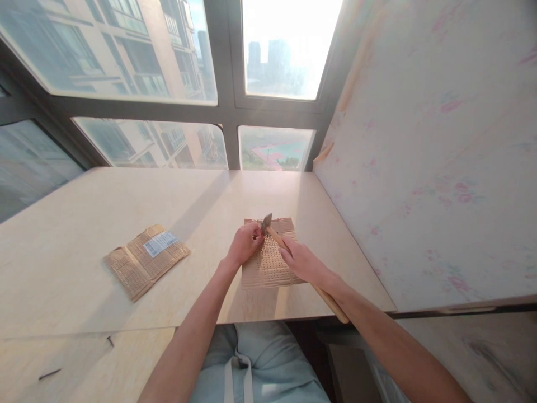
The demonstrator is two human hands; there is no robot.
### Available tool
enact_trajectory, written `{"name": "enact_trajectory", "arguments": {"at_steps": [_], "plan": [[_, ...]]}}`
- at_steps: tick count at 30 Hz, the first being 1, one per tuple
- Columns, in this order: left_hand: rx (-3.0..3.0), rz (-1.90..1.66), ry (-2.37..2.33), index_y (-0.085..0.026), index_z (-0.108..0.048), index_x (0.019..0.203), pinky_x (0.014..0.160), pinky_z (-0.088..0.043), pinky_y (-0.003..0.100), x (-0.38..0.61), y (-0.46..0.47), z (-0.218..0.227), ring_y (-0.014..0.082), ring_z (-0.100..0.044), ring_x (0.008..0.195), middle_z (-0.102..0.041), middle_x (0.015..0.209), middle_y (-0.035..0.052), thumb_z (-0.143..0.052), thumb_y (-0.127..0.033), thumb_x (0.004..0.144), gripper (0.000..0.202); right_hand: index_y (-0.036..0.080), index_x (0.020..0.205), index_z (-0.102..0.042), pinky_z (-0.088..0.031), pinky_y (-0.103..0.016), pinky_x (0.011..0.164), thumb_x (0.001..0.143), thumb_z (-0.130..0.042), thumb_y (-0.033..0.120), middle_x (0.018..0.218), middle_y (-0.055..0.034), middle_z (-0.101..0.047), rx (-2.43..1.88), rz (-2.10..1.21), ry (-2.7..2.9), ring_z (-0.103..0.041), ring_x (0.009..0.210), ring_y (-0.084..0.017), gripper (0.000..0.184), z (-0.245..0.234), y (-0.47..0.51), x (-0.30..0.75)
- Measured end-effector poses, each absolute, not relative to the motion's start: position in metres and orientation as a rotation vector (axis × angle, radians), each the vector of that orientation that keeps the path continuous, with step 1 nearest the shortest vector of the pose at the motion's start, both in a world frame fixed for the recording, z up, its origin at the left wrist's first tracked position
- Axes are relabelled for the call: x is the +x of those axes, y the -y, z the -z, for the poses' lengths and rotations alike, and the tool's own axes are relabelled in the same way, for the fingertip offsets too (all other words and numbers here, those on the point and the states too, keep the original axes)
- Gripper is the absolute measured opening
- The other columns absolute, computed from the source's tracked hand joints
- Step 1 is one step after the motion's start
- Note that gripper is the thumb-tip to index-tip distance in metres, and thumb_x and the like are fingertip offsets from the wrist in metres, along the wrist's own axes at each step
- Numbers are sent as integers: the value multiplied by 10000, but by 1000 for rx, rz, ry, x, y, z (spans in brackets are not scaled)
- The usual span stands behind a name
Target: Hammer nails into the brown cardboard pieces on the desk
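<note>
My right hand (302, 260) is wrapped around the wooden handle of a hammer (274, 235), partway along it; the handle's end sticks out below my wrist. The hammer's metal head is right beside the fingertips of my left hand (245, 244). Those fingers are pinched together over the upper left part of a corrugated cardboard piece (251, 281), and what they hold is hidden. Rows of small dark marks cover the middle of the cardboard, which lies flat on the pale tabletop (201, 280).
A folded cardboard piece with a white label (146, 260) lies to the left. Two dark nails, one long (49, 374) and one shorter (109, 341), rest at the lower left. Windows stand behind the tabletop, and a flower-patterned wall (440, 168) rises on the right.
</note>
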State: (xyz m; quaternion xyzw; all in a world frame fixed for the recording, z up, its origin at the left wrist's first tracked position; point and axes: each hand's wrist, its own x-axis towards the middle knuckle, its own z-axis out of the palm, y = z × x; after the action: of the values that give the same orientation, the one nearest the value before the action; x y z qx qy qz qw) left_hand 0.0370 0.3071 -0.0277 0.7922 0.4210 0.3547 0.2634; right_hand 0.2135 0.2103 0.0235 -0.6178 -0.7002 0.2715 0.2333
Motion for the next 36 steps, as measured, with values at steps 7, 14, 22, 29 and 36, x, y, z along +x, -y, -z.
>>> {"name": "enact_trajectory", "arguments": {"at_steps": [7, 14, 22, 29, 36], "plan": [[2149, -953, -1177, -200, -514, 693, 652, -429, 278, 38, -307, 27, 160, -580, 689, -635, 731, -2, -604, -185, 760, 113, 204, 857, -475, -292, -255, 573, 927, -406, 243, 677, 13, -538, -1673, -714, 1917, -487, 611, -142, 106, -22, -211, 214], [2132, -941, -1210, -199, -508, 674, 626, -414, 272, 38, -307, 25, 157, -582, 665, -634, 698, -7, -617, -177, 748, 133, 203, 876, -494, -305, -257, 591, 927, -405, 244, 716, -5, -570, -1675, -721, 1928, -508, 637, -149, 110, -26, -211, 214], [2122, -948, -1191, -198, -513, 674, 607, -398, 268, 38, -307, 25, 151, -570, 643, -622, 680, -12, -615, -185, 746, 126, 198, 866, -508, -301, -260, 589, 914, -414, 239, 694, -2, -559, -1697, -715, 1947, -498, 631, -150, 113, -31, -211, 215], [2098, -908, -1222, -193, -501, 678, 608, -386, 264, 39, -307, 20, 150, -574, 643, -626, 683, -12, -621, -192, 739, 134, 189, 963, -545, -322, -255, 581, 929, -405, 292, 690, 12, -548, -1621, -686, 1895, -496, 620, -146, 178, -51, -203, 220], [2068, -917, -1221, -198, -506, 705, 642, -409, 276, 39, -309, 21, 166, -591, 686, -648, 718, 0, -639, -198, 743, 139, 187, 979, -552, -355, -256, 593, 937, -408, 312, 725, 9, -570, -1581, -739, 1870, -515, 640, -142, 196, -48, -193, 222]]}}
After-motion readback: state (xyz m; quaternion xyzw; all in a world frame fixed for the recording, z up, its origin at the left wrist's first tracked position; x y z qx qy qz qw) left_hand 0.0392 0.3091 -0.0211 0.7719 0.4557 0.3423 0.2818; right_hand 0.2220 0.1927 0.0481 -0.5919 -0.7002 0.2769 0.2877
